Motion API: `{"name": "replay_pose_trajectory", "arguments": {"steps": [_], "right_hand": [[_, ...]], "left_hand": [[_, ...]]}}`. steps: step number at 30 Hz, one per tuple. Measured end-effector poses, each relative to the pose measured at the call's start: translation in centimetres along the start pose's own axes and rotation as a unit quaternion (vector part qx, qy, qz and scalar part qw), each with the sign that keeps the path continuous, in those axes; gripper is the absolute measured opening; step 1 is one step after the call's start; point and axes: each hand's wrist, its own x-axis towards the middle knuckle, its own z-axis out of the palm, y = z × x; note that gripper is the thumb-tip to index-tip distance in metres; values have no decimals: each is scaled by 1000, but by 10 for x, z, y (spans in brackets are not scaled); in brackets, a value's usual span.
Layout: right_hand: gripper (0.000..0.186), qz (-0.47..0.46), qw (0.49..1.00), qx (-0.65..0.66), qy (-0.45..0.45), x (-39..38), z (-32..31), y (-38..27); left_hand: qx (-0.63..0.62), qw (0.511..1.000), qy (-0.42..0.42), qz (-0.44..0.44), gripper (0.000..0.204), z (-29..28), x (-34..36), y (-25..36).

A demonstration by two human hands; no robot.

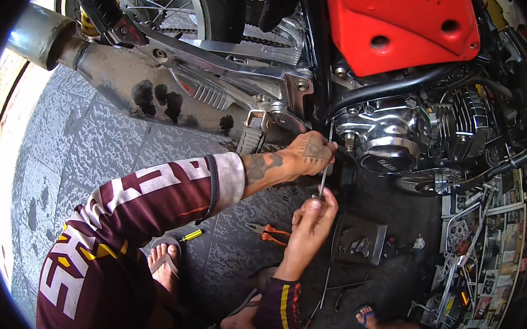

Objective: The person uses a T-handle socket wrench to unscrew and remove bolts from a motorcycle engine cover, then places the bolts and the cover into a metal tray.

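Observation:
My left hand (pixel 312 153) is closed by the lower frame of a motorcycle, left of its chrome engine cover (pixel 380 133). A thin metal rod (pixel 323 180) runs up past its fingers toward the frame. Below, my right hand (pixel 313 221) grips the near end of that rod between thumb and fingers. Whatever handle the rod has is hidden in the right hand, and I cannot make out where its far tip ends. A footpeg (pixel 252 136) sits just left of my left hand.
Orange-handled pliers (pixel 268 233) and a yellow-handled screwdriver (pixel 191 235) lie on the tiles. A tray (pixel 360 239) with small parts stands right of my right hand, long tools (pixel 326 287) below it. Another person's foot (pixel 366 318) is at lower right. The exhaust (pixel 112 78) extends left.

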Motion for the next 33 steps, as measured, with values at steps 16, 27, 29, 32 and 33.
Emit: {"name": "replay_pose_trajectory", "arguments": {"steps": [16, 27, 29, 32, 33], "right_hand": [[40, -124, 978, 131, 107, 34, 12, 26], [35, 113, 929, 330, 121, 18, 22, 4], [39, 96, 978, 160, 95, 11, 19, 4], [37, -20, 998, -57, 2, 11, -9, 27], [28, -28, 998, -58, -6, 16, -13, 27]], "left_hand": [[-70, 996, -60, -10, 37, 11, 10, -4], [-85, 995, -51, -7, 35, 5, 1, 0], [-59, 998, -34, 3, 35, 1, -2, -2], [-38, 999, 1, 29, 36, 7, 5, -8], [-33, 999, 6, 26, 35, 7, 4, -7]]}}
